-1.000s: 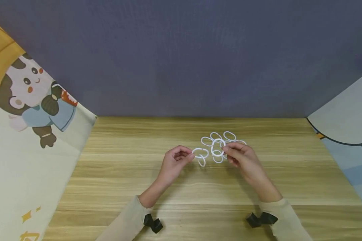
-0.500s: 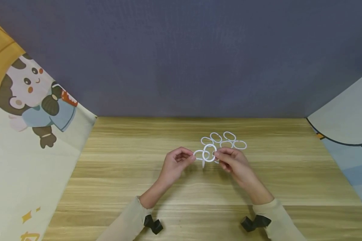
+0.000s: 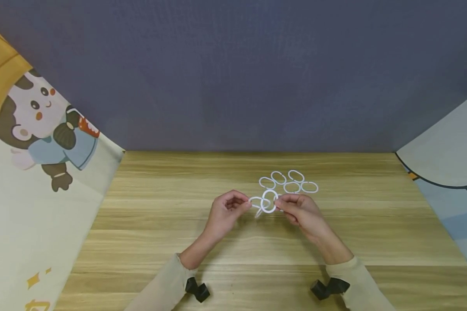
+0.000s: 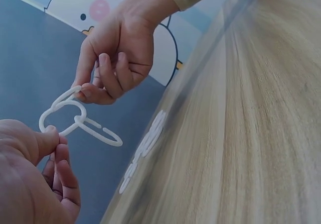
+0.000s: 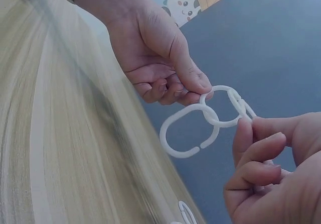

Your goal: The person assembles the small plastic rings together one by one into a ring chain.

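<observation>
My left hand (image 3: 227, 208) pinches a white oval plastic chain link (image 4: 41, 114) between thumb and finger. From that link hangs a second one (image 5: 163, 134), hooked through it, with a small gap in its side. A third link (image 3: 270, 191) is pinched by my right hand (image 3: 305, 212) at its right side. It crosses the right-hand end of the left hand's link in the head view, and the right wrist view shows the two overlapping close to my right fingertips (image 5: 244, 126). Both hands are raised over the wooden table (image 3: 171, 242).
Several loose white links (image 3: 292, 182) lie grouped on the table behind my right hand, one partly hidden by it. A dark blue-grey panel (image 3: 233, 86) rises at the table's back edge. Printed panels stand at the left (image 3: 7, 194) and right (image 3: 443, 172).
My right hand has moved left and slightly down, bringing its link from over the loose ones across the left hand's link. The hanging link has swung; my left hand stays nearly still.
</observation>
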`<state>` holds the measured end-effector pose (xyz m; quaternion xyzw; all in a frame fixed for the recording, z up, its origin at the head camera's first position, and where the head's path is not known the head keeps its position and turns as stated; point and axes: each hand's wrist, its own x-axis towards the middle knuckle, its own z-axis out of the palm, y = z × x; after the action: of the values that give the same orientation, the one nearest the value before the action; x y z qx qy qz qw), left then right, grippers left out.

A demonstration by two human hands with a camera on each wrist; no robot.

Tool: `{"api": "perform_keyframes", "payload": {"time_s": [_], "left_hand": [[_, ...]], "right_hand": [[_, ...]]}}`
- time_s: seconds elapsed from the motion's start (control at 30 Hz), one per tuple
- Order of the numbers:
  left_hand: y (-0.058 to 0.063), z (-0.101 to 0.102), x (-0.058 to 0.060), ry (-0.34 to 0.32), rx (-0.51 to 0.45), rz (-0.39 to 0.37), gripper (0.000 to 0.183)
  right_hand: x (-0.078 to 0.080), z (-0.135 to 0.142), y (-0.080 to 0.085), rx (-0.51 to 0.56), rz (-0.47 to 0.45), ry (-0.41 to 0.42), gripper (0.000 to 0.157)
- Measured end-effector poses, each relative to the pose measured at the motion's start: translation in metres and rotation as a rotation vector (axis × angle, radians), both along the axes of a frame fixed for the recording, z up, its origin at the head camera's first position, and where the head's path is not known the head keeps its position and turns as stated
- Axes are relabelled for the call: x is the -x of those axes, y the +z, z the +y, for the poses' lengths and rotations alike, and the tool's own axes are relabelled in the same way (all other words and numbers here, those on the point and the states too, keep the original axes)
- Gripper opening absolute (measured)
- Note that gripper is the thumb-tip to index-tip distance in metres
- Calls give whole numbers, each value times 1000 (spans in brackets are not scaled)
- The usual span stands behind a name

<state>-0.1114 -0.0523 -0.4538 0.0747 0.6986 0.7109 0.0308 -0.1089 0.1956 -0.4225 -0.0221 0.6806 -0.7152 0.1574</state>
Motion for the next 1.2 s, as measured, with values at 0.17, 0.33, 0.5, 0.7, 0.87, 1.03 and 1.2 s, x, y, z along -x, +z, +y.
{"api": "perform_keyframes", "payload": {"time_s": [0.17, 0.33, 0.5, 0.7, 0.87, 1.03, 1.2], "left_hand": [[-2, 0, 0, -2, 43, 31, 10], [-4, 0, 0, 24, 83, 91, 8], [-6, 1, -1, 47, 189, 223, 6], [-6, 3, -4, 54, 237, 316, 6], [-9, 4, -4, 49, 123, 215, 7], [-10, 7, -4, 12, 16, 139, 11], [-13, 9, -3, -18, -2, 97, 12]], "right_hand": [[0, 2, 0, -51, -7, 8, 15], [0, 2, 1, -95, -11, -4, 12], [-1, -1, 2, -122, -23, -36, 11], [-1, -6, 2, -83, -21, -106, 9], [0, -8, -2, -4, 6, -196, 19], [-1, -8, -2, 26, 35, -221, 19], [-2, -7, -1, 65, 85, -252, 17]]}}
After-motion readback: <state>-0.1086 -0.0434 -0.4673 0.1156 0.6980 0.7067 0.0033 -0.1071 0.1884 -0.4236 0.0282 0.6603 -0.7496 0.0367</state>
